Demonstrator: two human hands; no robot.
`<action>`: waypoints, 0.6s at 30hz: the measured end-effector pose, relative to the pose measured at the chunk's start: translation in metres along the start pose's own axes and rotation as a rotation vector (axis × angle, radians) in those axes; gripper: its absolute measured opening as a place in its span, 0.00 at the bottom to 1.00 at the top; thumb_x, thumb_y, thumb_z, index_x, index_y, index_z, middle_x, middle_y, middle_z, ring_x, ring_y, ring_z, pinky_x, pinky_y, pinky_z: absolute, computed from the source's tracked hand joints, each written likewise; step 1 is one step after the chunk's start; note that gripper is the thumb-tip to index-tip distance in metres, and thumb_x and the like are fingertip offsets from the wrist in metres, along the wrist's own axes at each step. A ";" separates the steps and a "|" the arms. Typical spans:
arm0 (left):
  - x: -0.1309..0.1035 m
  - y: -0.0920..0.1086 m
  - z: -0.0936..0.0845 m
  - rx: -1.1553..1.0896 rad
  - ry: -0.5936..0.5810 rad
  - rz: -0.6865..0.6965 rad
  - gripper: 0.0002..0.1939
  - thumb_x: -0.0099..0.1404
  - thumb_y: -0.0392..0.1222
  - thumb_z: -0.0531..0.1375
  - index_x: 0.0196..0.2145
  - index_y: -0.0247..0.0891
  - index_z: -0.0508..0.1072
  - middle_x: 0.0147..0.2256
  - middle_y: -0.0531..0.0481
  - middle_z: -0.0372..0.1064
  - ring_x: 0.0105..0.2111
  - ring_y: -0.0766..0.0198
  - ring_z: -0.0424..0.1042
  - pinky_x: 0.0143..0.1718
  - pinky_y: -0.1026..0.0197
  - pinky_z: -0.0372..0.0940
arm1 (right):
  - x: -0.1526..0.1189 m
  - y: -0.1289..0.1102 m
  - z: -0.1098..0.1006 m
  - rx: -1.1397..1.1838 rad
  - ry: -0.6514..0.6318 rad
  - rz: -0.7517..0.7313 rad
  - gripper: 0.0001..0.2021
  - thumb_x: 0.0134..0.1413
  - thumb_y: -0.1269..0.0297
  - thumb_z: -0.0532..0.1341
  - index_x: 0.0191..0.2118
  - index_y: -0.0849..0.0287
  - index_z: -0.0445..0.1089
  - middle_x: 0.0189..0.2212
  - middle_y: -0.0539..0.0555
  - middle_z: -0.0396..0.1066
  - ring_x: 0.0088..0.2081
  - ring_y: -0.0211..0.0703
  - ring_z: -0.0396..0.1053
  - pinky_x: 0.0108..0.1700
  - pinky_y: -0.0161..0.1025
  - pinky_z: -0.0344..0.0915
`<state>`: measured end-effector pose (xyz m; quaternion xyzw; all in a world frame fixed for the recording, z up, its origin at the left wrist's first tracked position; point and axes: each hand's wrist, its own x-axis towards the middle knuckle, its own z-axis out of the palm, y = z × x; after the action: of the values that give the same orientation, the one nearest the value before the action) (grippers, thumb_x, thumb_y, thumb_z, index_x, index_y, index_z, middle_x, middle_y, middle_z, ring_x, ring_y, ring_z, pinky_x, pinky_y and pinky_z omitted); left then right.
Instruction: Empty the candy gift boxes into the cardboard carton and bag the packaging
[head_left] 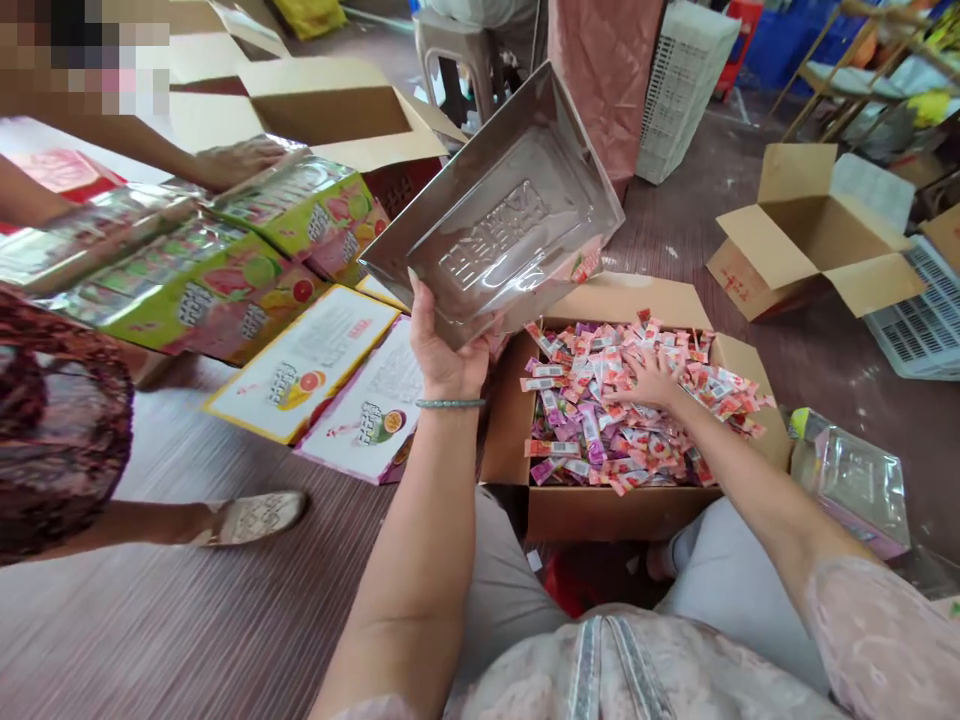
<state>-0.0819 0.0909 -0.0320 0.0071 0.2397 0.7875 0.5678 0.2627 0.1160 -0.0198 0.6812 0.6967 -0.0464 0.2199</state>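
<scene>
Between the seated person's knees, a cardboard carton (622, 512) heaped above its rim with loose packets (592, 435), pink, red and purple. Left hand (450, 362) holds up a clear plastic tray (506, 235), tilted, left of the carton's far side; grip: thumb against the near edge, fingers mostly hidden behind. Right hand (651, 380) lies on the heap, fingers spread; whether any packet is caught beneath them, cannot tell.

Progress, as judged: early for this tray. No rows of packets seen in it; the heap lies loose, unsorted. Printed boxes (225, 290) with shiny tops stand grouped at left, seemingly further along; contents not clear.

Surface: dark, streaked floor (225, 640). Flat printed panels (300, 375) lie before the boxes. A co-worker's hand (244, 160) rests on a box top.

Room: cluttered. Stool (457, 40) behind, pale crate (682, 95) beyond, flapped box (810, 245) at far right, clear-topped pack (859, 480) near the right forearm.
</scene>
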 end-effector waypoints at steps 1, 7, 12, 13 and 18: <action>0.001 0.003 -0.002 -0.009 0.002 0.007 0.27 0.72 0.66 0.62 0.59 0.46 0.77 0.62 0.44 0.76 0.63 0.44 0.75 0.52 0.49 0.79 | -0.001 -0.004 -0.008 -0.005 0.025 -0.009 0.57 0.57 0.23 0.66 0.83 0.48 0.52 0.83 0.68 0.37 0.81 0.87 0.31 0.71 0.91 0.31; 0.001 0.012 -0.005 -0.059 -0.025 -0.001 0.26 0.74 0.64 0.62 0.60 0.48 0.76 0.62 0.46 0.76 0.64 0.43 0.74 0.54 0.49 0.78 | 0.025 -0.104 -0.031 0.065 0.365 -0.242 0.53 0.64 0.21 0.55 0.79 0.58 0.58 0.81 0.71 0.44 0.81 0.79 0.36 0.74 0.85 0.27; 0.003 0.007 -0.007 -0.047 -0.018 -0.033 0.27 0.70 0.66 0.66 0.60 0.52 0.77 0.62 0.47 0.77 0.65 0.42 0.73 0.55 0.48 0.78 | 0.069 -0.190 -0.007 0.064 0.089 -0.236 0.59 0.59 0.20 0.60 0.83 0.54 0.48 0.82 0.70 0.37 0.81 0.81 0.34 0.77 0.79 0.32; 0.003 0.005 -0.007 -0.044 -0.015 -0.038 0.28 0.70 0.66 0.66 0.61 0.52 0.77 0.63 0.48 0.76 0.66 0.42 0.73 0.55 0.48 0.78 | 0.071 -0.196 0.001 0.058 0.027 -0.225 0.61 0.57 0.19 0.62 0.83 0.52 0.47 0.82 0.70 0.36 0.81 0.83 0.35 0.76 0.79 0.35; 0.003 0.001 -0.001 -0.037 0.003 -0.058 0.29 0.71 0.66 0.65 0.63 0.52 0.75 0.65 0.49 0.74 0.67 0.42 0.70 0.54 0.49 0.77 | 0.036 -0.183 0.045 -0.028 0.049 -0.300 0.40 0.72 0.33 0.58 0.77 0.53 0.62 0.76 0.70 0.53 0.70 0.71 0.62 0.70 0.62 0.59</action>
<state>-0.0838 0.0933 -0.0330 -0.0116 0.2258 0.7750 0.5902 0.0974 0.1207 -0.1165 0.5674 0.7964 -0.0522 0.2028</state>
